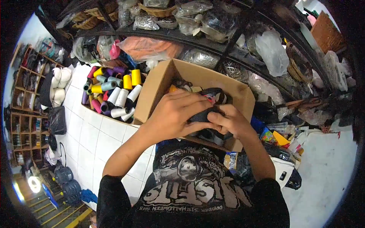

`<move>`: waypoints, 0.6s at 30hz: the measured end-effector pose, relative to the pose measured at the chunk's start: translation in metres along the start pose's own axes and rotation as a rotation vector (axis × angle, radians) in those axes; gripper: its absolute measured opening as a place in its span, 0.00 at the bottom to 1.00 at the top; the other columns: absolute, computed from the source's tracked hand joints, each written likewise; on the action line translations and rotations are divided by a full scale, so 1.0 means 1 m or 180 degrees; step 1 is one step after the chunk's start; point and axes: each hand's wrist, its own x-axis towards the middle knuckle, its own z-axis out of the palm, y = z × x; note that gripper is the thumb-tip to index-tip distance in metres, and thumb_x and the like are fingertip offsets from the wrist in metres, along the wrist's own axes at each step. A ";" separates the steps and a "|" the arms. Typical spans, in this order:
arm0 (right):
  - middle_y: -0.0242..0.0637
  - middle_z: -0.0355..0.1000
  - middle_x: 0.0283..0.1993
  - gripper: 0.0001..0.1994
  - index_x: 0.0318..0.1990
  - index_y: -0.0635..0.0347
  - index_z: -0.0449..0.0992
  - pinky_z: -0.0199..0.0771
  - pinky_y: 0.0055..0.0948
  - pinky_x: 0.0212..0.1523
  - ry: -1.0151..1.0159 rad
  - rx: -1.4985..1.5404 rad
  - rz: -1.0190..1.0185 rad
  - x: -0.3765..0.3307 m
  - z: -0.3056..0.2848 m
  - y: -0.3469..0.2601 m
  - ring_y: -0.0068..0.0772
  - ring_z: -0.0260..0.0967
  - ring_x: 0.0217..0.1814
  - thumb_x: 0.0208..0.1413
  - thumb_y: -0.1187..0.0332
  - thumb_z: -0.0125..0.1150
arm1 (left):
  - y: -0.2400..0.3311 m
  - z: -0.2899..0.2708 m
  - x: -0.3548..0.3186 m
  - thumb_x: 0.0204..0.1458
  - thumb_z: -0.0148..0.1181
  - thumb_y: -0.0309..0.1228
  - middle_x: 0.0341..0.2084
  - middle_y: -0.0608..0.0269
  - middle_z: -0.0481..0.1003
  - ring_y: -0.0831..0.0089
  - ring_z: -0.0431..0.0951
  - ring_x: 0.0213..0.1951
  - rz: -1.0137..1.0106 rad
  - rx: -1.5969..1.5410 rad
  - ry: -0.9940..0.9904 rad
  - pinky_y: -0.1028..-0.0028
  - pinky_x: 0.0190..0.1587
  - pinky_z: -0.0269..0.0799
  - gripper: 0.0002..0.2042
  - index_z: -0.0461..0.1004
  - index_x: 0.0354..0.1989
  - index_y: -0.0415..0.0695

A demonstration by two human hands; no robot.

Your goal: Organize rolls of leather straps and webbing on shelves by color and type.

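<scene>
Both my hands meet over an open cardboard box (pixel 152 93) just in front of me. My left hand (pixel 176 112) curls round a dark, soft-looking bundle (pixel 198 116), perhaps rolled strap or fabric; its exact kind is hard to make out. From the other side my right hand (pixel 230 121) pinches the same bundle with thumb and fingers. Inside the box lie more dark items (pixel 213 93), some with striped or coloured parts, partly hidden under my hands.
Left of the box, a carton holds several thread cones (pixel 121 98) in white, yellow, purple and grey. Dark shelves (pixel 182 38) behind carry plastic bags and baskets. A wooden cubby shelf (pixel 30 87) stands far left on the white tiled floor (pixel 91 133). Clutter, including a yellow piece (pixel 280 138), lies right.
</scene>
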 end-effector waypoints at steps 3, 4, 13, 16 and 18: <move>0.25 0.63 0.18 0.17 0.26 0.58 0.71 0.54 0.17 0.17 -0.0153 -0.0315 -0.0023 -0.003 -0.002 0.001 0.15 0.57 0.17 0.51 0.52 0.58 | 0.002 0.006 -0.004 0.33 0.69 0.38 0.32 0.58 0.75 0.61 0.76 0.33 -0.0039 -0.0165 -0.0018 0.68 0.36 0.71 0.21 0.74 0.35 0.40; 0.25 0.63 0.18 0.18 0.25 0.58 0.71 0.54 0.17 0.18 -0.0306 -0.0289 -0.0036 -0.003 -0.003 0.001 0.15 0.57 0.17 0.51 0.51 0.57 | 0.003 0.007 -0.005 0.33 0.69 0.38 0.32 0.58 0.75 0.61 0.76 0.33 -0.0031 -0.0178 -0.0036 0.68 0.36 0.71 0.21 0.74 0.35 0.40; 0.30 0.66 0.19 0.20 0.24 0.60 0.70 0.57 0.18 0.17 -0.0595 -0.0219 0.0202 0.001 -0.005 0.007 0.17 0.60 0.16 0.52 0.49 0.56 | 0.007 0.012 -0.014 0.35 0.70 0.35 0.27 0.59 0.76 0.63 0.77 0.30 -0.0599 -0.0380 -0.0211 0.71 0.34 0.73 0.19 0.75 0.34 0.38; 0.33 0.68 0.20 0.18 0.27 0.65 0.71 0.59 0.18 0.15 -0.0648 -0.0109 0.0206 0.001 -0.009 0.008 0.18 0.61 0.15 0.52 0.56 0.57 | 0.008 0.007 -0.017 0.35 0.69 0.34 0.27 0.58 0.76 0.66 0.78 0.31 -0.0868 -0.0677 -0.0138 0.72 0.35 0.72 0.18 0.75 0.34 0.37; 0.34 0.69 0.21 0.15 0.30 0.67 0.71 0.59 0.18 0.15 -0.0665 -0.0094 0.0260 0.000 -0.011 0.007 0.18 0.62 0.15 0.52 0.59 0.58 | 0.005 0.001 -0.021 0.36 0.69 0.32 0.28 0.60 0.77 0.72 0.77 0.31 -0.1342 -0.1000 0.0014 0.75 0.36 0.71 0.17 0.76 0.34 0.37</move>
